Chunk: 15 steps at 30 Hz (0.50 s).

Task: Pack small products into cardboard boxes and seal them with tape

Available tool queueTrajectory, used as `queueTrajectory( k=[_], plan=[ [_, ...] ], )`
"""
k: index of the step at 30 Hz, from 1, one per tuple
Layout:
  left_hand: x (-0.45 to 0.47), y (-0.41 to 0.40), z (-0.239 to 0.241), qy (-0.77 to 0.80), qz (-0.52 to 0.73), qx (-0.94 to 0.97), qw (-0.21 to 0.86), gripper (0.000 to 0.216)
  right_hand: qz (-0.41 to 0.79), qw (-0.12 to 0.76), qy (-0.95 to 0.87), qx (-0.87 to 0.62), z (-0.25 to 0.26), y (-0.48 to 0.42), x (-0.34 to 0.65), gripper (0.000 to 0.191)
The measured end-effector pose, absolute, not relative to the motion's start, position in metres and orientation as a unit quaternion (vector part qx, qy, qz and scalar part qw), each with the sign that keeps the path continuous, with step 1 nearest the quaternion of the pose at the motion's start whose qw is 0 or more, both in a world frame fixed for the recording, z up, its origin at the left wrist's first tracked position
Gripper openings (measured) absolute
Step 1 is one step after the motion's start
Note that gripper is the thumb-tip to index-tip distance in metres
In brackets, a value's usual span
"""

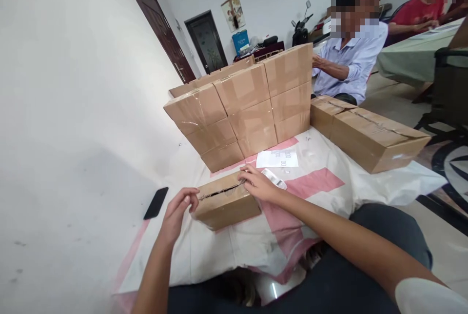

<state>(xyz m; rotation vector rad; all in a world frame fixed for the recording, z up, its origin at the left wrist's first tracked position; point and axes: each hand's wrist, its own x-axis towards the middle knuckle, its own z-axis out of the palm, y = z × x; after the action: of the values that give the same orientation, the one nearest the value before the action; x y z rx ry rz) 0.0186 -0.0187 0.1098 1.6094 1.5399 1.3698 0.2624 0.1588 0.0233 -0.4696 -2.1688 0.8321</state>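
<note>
A small cardboard box (pixel 231 212) lies in front of me on the white and pink woven sheet. Along its top the seam gapes as a dark, ragged slit. My left hand (pixel 182 206) grips the box's left end with bent fingers. At the right end of the seam, the closed fingers of my right hand (pixel 257 183) hold the top edge of the box. Just behind my right hand sits a white object (pixel 274 179), partly hidden, perhaps a tape roll. A printed white paper (pixel 278 158) lies beyond it.
Stacked cardboard boxes (pixel 244 114) form a wall behind the small box. More long boxes (pixel 369 131) lie to the right. A black phone (pixel 156 203) rests at the left by the white wall. One person in a light shirt (pixel 360 60) sits behind the stack; others sit at a table further right.
</note>
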Motion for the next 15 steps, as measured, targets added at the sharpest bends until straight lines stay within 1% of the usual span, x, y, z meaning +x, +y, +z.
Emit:
queueTrajectory(
  k=[4,8,12,15],
  plan=[
    [0.011,0.008,0.136,0.621,0.384,0.617,0.293,0.033,0.330,0.381,-0.846,-0.171,0.016,0.159,0.265,0.037],
    [0.014,0.029,0.135,0.647,0.282,0.629,0.326,0.032,0.337,0.378,-0.847,-0.165,0.011,0.159,0.272,0.037],
    [0.013,0.040,0.123,0.651,0.265,0.624,0.342,0.032,0.340,0.374,-0.848,-0.161,0.012,0.160,0.274,0.036],
    [0.010,0.041,0.119,0.652,0.274,0.619,0.342,0.037,0.337,0.380,-0.846,-0.165,0.012,0.160,0.273,0.035]
  ],
)
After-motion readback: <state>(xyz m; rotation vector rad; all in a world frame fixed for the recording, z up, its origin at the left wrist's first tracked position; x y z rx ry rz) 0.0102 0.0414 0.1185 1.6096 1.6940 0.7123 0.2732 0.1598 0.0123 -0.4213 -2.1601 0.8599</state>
